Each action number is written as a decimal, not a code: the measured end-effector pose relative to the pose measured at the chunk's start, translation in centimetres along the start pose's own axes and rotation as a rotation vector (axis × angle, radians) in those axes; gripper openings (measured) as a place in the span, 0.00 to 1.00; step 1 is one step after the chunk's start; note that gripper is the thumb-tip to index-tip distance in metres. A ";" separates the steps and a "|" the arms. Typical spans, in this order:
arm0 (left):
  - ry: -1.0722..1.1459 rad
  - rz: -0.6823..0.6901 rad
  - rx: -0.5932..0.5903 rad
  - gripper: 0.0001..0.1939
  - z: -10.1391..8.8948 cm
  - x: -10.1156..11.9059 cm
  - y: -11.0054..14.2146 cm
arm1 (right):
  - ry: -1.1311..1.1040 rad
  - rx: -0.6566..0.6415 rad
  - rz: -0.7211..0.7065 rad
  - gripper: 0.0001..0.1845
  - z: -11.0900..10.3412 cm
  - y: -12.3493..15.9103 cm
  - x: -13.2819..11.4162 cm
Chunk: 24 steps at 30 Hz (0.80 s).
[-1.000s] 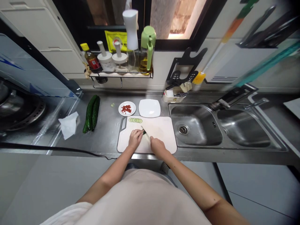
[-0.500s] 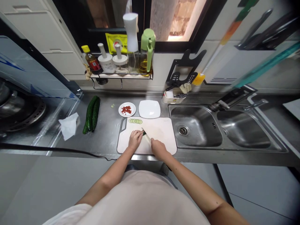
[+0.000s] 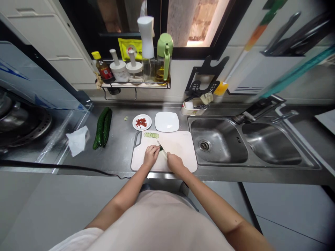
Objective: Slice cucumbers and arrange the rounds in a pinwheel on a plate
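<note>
A white cutting board [image 3: 183, 150] lies before me on the steel counter. My left hand [image 3: 151, 156] is closed over a short dark green piece of cucumber [image 3: 161, 148] near the board's middle, its fingers hiding part of it. In my right hand [image 3: 175, 162] is the handle of a kitchen knife [image 3: 164, 150]; the blade points up and left and rests at the cucumber piece. Thin cucumber slices [image 3: 151, 135] overlap in a row at the board's upper left.
Behind the board stand a small plate of chopped red bits [image 3: 148, 126] and a white square plate [image 3: 166, 121]. Two whole cucumbers [image 3: 102, 128] and a paper towel [image 3: 77, 140] lie left. A double sink [image 3: 222, 158] is right; a condiment rack [image 3: 136, 84] hangs behind.
My right hand and the knife have shifted slightly to the left and up. My left hand stays on the cucumber piece; the slices have not moved.
</note>
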<state>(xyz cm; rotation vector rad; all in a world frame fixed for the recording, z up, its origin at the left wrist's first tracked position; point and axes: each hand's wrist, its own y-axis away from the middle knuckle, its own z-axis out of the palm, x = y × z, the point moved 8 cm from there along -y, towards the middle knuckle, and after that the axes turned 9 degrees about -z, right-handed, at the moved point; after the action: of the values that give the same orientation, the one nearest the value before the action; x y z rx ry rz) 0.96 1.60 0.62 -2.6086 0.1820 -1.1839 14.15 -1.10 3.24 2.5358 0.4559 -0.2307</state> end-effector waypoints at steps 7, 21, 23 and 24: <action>-0.008 0.006 0.003 0.10 0.0 0.0 0.0 | 0.006 -0.020 0.014 0.17 1.0 1.3 0.6; -0.011 0.022 0.004 0.11 0.1 -0.1 0.0 | 0.006 0.005 -0.009 0.16 -0.2 -0.5 -0.1; -0.011 0.021 0.005 0.11 0.1 0.0 0.0 | 0.012 0.002 -0.008 0.16 0.2 0.0 0.1; -0.011 0.020 0.005 0.10 0.1 0.0 0.0 | 0.015 0.000 -0.010 0.16 0.4 0.2 0.2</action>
<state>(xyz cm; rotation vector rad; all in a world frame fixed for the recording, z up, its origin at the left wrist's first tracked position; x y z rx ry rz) 1.01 1.64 0.61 -2.6018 0.2026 -1.1620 14.43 -1.41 2.98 2.5371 0.4737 -0.2157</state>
